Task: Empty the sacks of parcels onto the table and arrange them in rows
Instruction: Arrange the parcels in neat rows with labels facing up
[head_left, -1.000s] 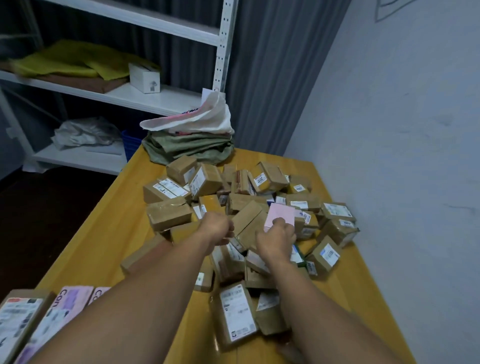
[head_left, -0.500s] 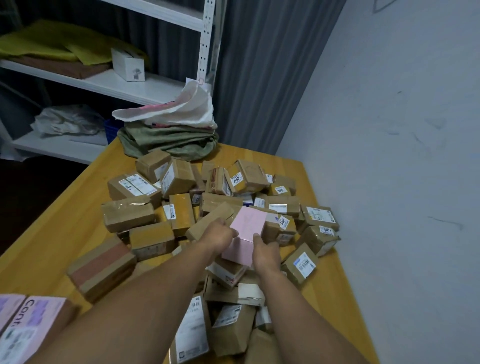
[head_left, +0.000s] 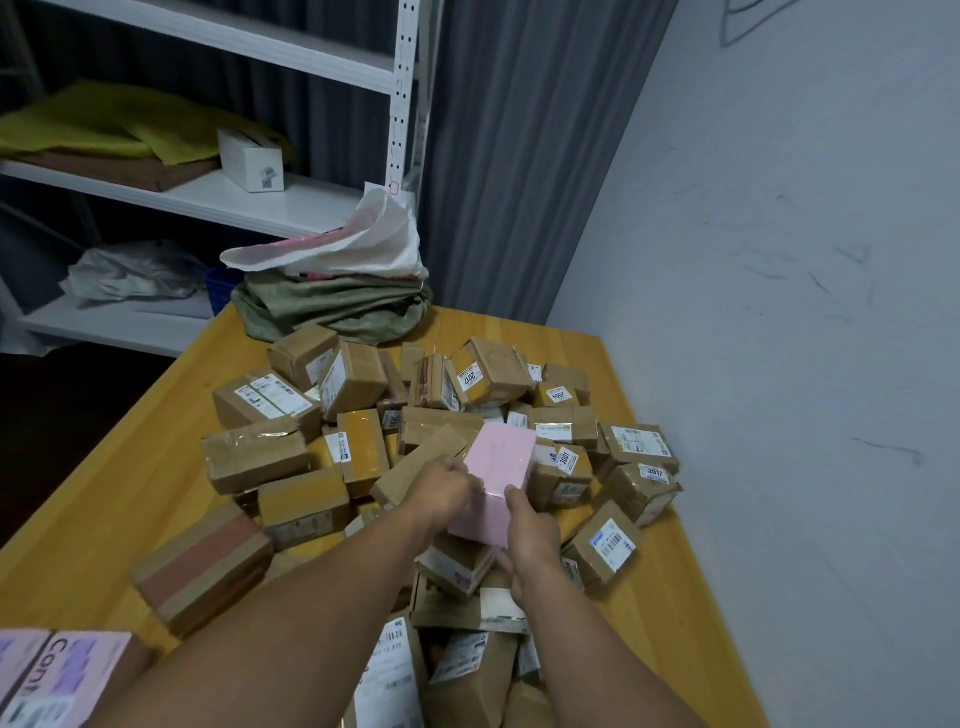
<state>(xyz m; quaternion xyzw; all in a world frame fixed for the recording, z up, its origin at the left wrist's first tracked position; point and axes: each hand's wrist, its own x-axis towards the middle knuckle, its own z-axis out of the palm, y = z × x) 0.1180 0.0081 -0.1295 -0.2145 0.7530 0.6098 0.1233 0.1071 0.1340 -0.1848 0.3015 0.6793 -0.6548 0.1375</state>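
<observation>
A heap of several brown cardboard parcels (head_left: 358, 379) with white labels covers the middle of the yellow wooden table (head_left: 104, 483). Above the heap I hold a pink box (head_left: 498, 467) with both hands. My left hand (head_left: 441, 491) grips its left side and my right hand (head_left: 530, 530) grips its near right corner. Emptied sacks, a white one (head_left: 363, 244) on top of green ones (head_left: 332, 312), lie folded at the table's far end.
A white wall (head_left: 779, 312) runs along the table's right edge. White metal shelving (head_left: 260, 202) stands behind, holding yellow cloth, a white box and a crumpled bag. A pink labelled parcel (head_left: 57, 675) and a taped brown parcel (head_left: 202, 566) lie at the near left.
My hands took the pink box out of the heap and lifted it towards me. The view shifted slightly.
</observation>
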